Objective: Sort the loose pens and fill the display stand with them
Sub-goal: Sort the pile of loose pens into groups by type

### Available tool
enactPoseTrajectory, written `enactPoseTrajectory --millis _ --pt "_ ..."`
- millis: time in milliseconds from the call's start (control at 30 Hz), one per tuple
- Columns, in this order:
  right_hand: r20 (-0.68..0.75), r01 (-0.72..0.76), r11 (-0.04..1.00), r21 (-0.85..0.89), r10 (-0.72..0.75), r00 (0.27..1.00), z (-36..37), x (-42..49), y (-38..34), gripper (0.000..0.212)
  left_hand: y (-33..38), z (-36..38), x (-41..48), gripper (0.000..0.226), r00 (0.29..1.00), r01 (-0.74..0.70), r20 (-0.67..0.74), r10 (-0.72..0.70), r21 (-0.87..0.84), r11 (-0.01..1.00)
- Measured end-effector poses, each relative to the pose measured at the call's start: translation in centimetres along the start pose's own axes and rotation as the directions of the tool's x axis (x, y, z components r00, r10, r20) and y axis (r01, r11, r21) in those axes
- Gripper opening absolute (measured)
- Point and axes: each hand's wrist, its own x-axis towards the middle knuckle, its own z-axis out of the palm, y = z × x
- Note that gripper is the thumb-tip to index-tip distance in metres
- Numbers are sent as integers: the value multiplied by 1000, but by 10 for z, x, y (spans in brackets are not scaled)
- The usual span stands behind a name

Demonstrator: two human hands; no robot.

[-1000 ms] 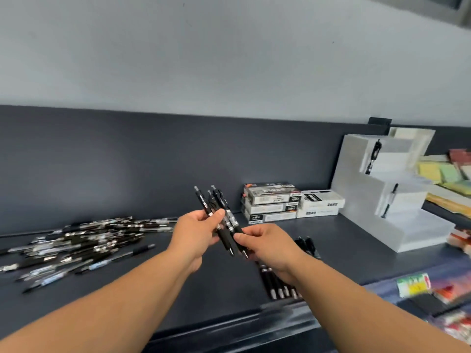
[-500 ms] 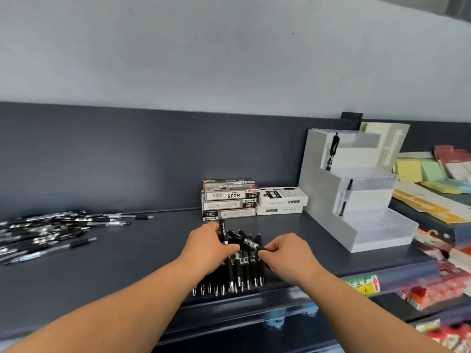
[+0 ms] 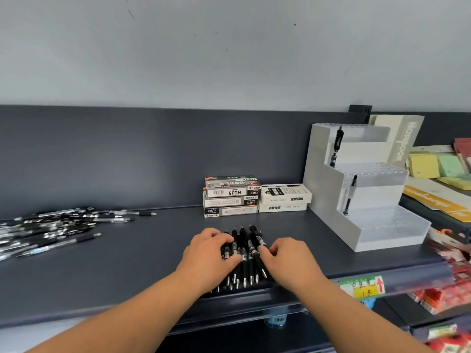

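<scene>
Head view: a row of black pens (image 3: 245, 253) lies side by side near the front lip of the dark shelf (image 3: 142, 261), tips pointing at the edge and stopping just short of it. The left hand (image 3: 207, 257) lies over the row's left part with fingers spread and nearly flat, pressing down. The right hand (image 3: 289, 262) touches the rightmost pens with curled fingers – whether they pinch one, I cannot tell. The loose pile of pens (image 3: 53, 225) lies well apart to the left, with bare shelf between. Stacked pen boxes (image 3: 232, 197) stand against the back panel behind the row. The stepped white display stand (image 3: 328, 189) stands to the right, near the shelf's front edge – two pens upright in it.
</scene>
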Motion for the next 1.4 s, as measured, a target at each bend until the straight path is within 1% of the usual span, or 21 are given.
enactPoseTrajectory --millis 67,133,233,367,500,633,700,800,867,900,1000,1033,1133,1267,1333,1400 --pt "1 32 999 -34 -32 999 4 -1 0 50 -1 3 -1 48 999 -5 38 5 -18 1000" --pt "-23 67 998 -2 -67 998 7 -1 0 47 0 6 -2 48 998 -5 62 5 -6 1000" --pt "-11 127 991 44 -126 992 9 -2 4 54 -1 8 -3 48 997 20 74 -21 24 1000" --pt "-24 208 977 43 -207 978 10 -4 5 45 -4 7 -4 50 996 15 91 -13 -23 1000" --pt "-5 263 963 60 -263 965 11 -3 0 37 -4 8 -2 52 994 16 104 -13 -28 999" --pt "9 267 960 78 -269 963 9 -2 -2 34 -1 9 0 56 994 24 109 -20 -36 999" --pt "15 263 962 79 -265 964 8 -3 -3 29 -1 9 0 57 994 22 106 -19 -29 999" --pt "7 252 966 63 -253 967 5 -2 -5 19 -4 8 -1 55 996 8 94 -7 -11 1000" --pt "-3 262 964 51 -262 965 5 1 -8 17 -5 6 -2 53 997 0 83 -1 2 1000" --pt "15 282 958 44 -283 959 6 2 -9 17 -5 5 -3 53 997 -4 83 3 8 1000" --pt "113 341 940 0 -338 934 8 2 -15 32 -5 4 -6 53 995 -18 99 16 17 1000" --pt "120 341 940 -11 -337 934 9 2 -16 32 -6 3 -7 53 994 -22 105 20 20 1000" --pt "85 319 947 -49 -314 946 7 2 -19 29 -6 0 -8 53 992 -42 119 38 35 998" --pt "41 329 942 -68 -327 944 5 6 -29 35 -9 -12 -9 54 994 -56 101 47 87 995" --pt "22 345 935 -87 -344 939 5 9 -39 37 -17 -25 -9 56 998 -31 52 22 175 984" --pt "19 370 923 -111 -370 929 7 11 -51 40 -32 -41 -9 59 1000 15 1 -16 302 953"
